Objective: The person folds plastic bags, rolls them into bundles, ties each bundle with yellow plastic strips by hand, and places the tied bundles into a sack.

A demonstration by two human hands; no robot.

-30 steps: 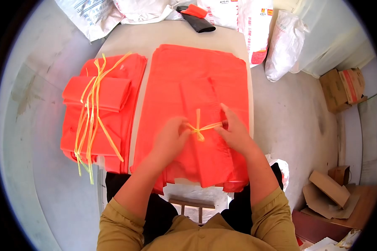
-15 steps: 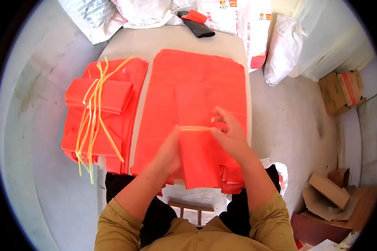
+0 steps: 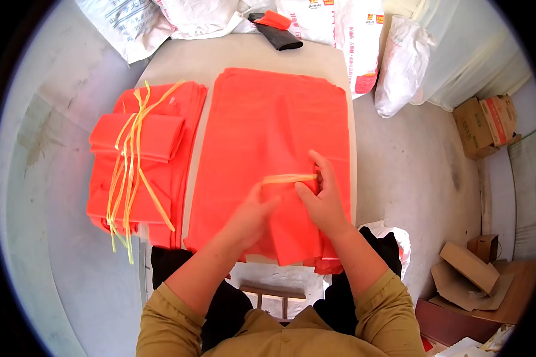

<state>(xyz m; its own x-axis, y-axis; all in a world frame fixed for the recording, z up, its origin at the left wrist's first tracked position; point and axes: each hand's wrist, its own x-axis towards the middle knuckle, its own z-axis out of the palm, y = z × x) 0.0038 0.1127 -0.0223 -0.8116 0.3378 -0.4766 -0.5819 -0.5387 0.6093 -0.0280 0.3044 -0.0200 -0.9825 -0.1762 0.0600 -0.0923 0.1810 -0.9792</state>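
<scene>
A folded bundle of red plastic bags (image 3: 292, 229) lies in front of me, with a yellow plastic tie (image 3: 289, 178) across its upper end. My right hand (image 3: 326, 202) grips the bundle's upper right corner, thumb on top, at the end of the tie. At the left edge my left hand (image 3: 250, 217) is closed on the bundle, thumb over its face; its fingers are partly hidden and a little blurred. Beneath is a wide stack of flat red plastic bags (image 3: 274, 113). To the left, loose yellow strips (image 3: 131, 154) lie across another red pile (image 3: 140, 196).
The stacks rest on a pale table (image 3: 178, 59). White printed sacks (image 3: 357, 53) stand along its far side, near a black and red roll (image 3: 280, 34). Cardboard boxes (image 3: 485, 128) are on the right, with an opened carton (image 3: 467, 279) lower down.
Both hands have shifted slightly right with the bundle, whose lower end now tilts. My right hand has closed round its corner, and my left thumb has come over the bundle.
</scene>
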